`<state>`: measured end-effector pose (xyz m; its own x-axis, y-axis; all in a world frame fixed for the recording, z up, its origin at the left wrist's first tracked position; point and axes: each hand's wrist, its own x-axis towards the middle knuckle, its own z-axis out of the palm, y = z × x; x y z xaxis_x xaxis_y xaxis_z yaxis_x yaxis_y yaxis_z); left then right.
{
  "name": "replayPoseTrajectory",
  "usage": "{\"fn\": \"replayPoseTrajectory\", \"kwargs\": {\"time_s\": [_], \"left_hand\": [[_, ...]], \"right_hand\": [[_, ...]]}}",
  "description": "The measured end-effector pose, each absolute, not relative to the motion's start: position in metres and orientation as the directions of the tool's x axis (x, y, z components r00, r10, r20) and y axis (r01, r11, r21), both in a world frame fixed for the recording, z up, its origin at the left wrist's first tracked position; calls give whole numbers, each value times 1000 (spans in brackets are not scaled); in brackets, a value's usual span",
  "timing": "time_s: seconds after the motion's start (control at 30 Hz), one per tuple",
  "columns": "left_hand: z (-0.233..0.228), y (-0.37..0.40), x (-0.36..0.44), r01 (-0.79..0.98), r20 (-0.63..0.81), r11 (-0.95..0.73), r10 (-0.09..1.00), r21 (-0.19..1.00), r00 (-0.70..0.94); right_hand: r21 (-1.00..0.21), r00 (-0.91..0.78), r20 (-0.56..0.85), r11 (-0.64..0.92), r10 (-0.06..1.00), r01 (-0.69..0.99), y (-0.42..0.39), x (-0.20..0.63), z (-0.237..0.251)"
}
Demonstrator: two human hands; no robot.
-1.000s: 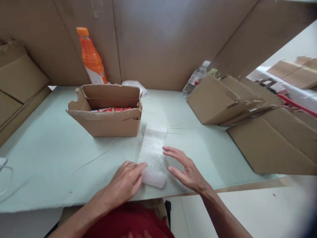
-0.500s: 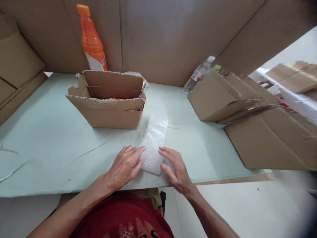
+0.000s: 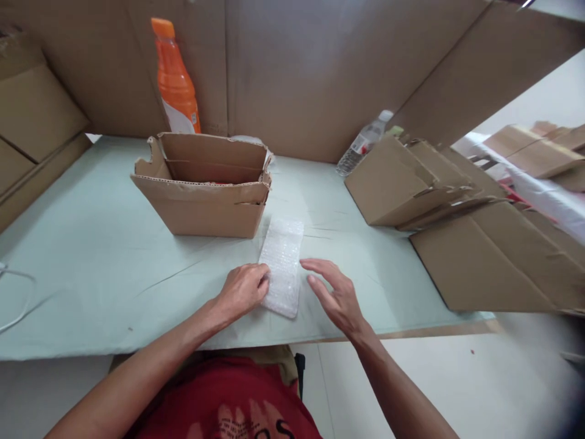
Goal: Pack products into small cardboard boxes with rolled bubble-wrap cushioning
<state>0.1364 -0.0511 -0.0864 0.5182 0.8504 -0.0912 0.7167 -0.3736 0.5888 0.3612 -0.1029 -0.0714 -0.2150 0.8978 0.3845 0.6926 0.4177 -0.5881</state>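
A flat, oblong packet of bubble wrap [image 3: 284, 259] lies on the pale green surface [image 3: 100, 262], near its front edge, with its long side running away from the person. The left hand [image 3: 242, 285] touches the packet's left edge, its fingers curled inward and the thumb close against them; whether they pinch the plastic cannot be told. The right hand [image 3: 333, 291] is just beside the packet's right edge, thumb and fingers spread apart with a gap between them, holding nothing; whether the foremost fingertip brushes the plastic is unclear. Beyond the packet and to its left stands an open cardboard box [image 3: 208, 207] with ragged top edges, a little red showing inside. Behind that box, an orange bottle [image 3: 176, 85] stands before a tall cardboard panel [image 3: 311, 73]. Farther right, a clear bottle [image 3: 361, 149] with a white cap leans beside a brown carton [image 3: 388, 183], and a larger carton [image 3: 489, 262] sits nearer the person. A white cable [image 3: 28, 299] loops at the far left. Below the front edge shows a red shirt [image 3: 228, 396] with dark lettering.
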Motion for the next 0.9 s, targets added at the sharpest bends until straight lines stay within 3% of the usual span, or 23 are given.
{"fn": "replayPoseTrajectory", "kwargs": {"time_s": [0.07, 0.17, 0.27, 0.4, 0.47, 0.57, 0.63, 0.73, 0.8, 0.9], "left_hand": [[-88, -49, 139, 728, -108, -360, 854, 584, 509], [-90, -49, 140, 739, -126, -337, 861, 583, 492], [-90, -54, 134, 699, -30, -348, 884, 625, 467], [-88, -71, 114, 471, 267, -580, 773, 665, 576], [-88, -80, 105, 432, 252, -621, 717, 654, 650], [-90, -86, 102, 489, 139, -519, 772, 702, 620], [-92, -85, 104, 537, 47, -401, 830, 742, 556], [-92, -80, 110, 585, -39, -317, 857, 747, 514], [-94, -78, 114, 600, -44, -319, 859, 733, 510], [-96, -81, 114, 591, 59, -381, 870, 711, 490]], "right_hand": [[-500, -286, 441, 497, 851, 709, -123, 355, -68], [-353, -460, 363, 577, 810, 737, -142, 340, -78], [-317, -461, 325, 554, 826, 769, -142, 330, -99], [-527, -304, 352, 456, 885, 717, -130, 332, -108], [-668, -261, 244, 357, 934, 653, -127, 334, -102], [-768, -262, 111, 250, 959, 589, -129, 336, -91], [-705, -214, 209, 298, 954, 643, -135, 336, -86], [-468, -238, 414, 429, 879, 772, -143, 335, -86], [-344, -380, 392, 516, 838, 785, -145, 333, -88], [-297, -497, 301, 575, 814, 762, -138, 329, -95]]}}
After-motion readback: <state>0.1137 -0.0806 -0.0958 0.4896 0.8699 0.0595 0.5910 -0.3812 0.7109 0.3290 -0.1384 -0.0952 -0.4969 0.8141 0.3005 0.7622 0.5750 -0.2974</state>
